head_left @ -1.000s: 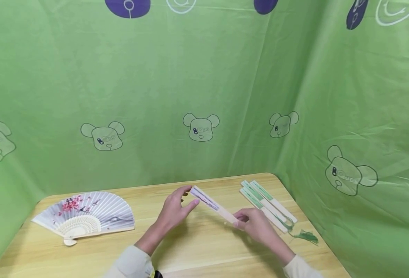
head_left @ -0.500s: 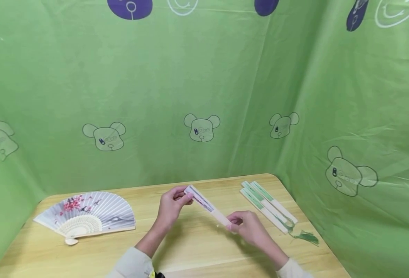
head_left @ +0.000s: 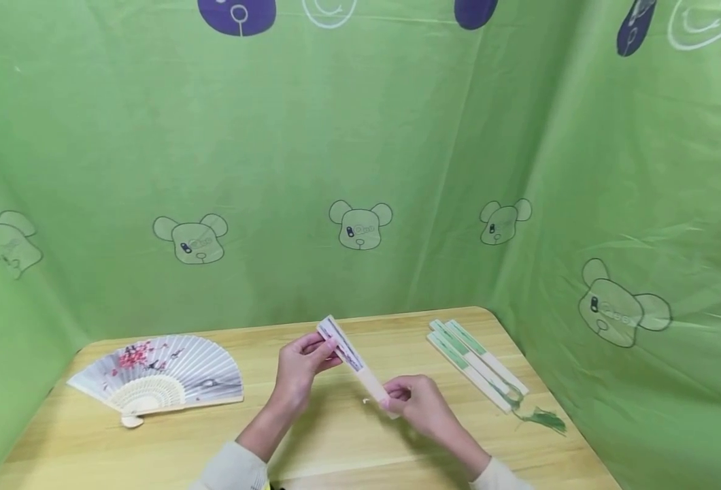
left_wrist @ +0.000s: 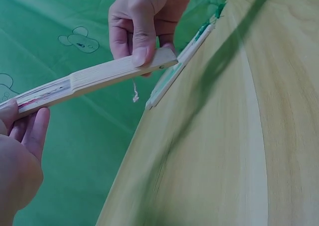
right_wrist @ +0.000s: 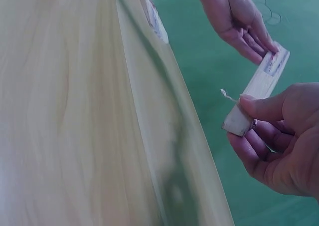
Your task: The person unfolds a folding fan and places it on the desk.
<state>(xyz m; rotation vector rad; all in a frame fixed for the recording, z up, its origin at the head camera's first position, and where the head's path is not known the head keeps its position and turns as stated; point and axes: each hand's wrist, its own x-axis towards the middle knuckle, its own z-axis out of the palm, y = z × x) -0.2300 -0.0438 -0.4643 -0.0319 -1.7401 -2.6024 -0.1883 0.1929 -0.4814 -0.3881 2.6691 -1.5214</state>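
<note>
Above the middle of the table, both hands hold a folded hand fan [head_left: 360, 367] with pale ribs and a purple-grey printed leaf. My left hand [head_left: 299, 371] pinches its upper, printed end between thumb and fingers. The lower, bare-rib end is pinched by my right hand [head_left: 418, 405]. In the left wrist view the folded fan [left_wrist: 99, 76] lies slanted between the two hands, and a short white cord [left_wrist: 135, 91] dangles below it. The right wrist view shows the right thumb pressed on the fan's pivot end [right_wrist: 239, 120].
On the left of the wooden table [head_left: 336, 449] lies a spread fan [head_left: 158, 374] with red blossoms. Several folded green-and-white fans [head_left: 477, 364] lie together at the right, with a green tassel [head_left: 544, 420]. Green curtains [head_left: 360, 136] stand behind and at the sides.
The left hand has closed its thumb onto the fan's printed end. Both hands have moved slightly left with the fan, which now slants more steeply. The lying fans stay where they were.
</note>
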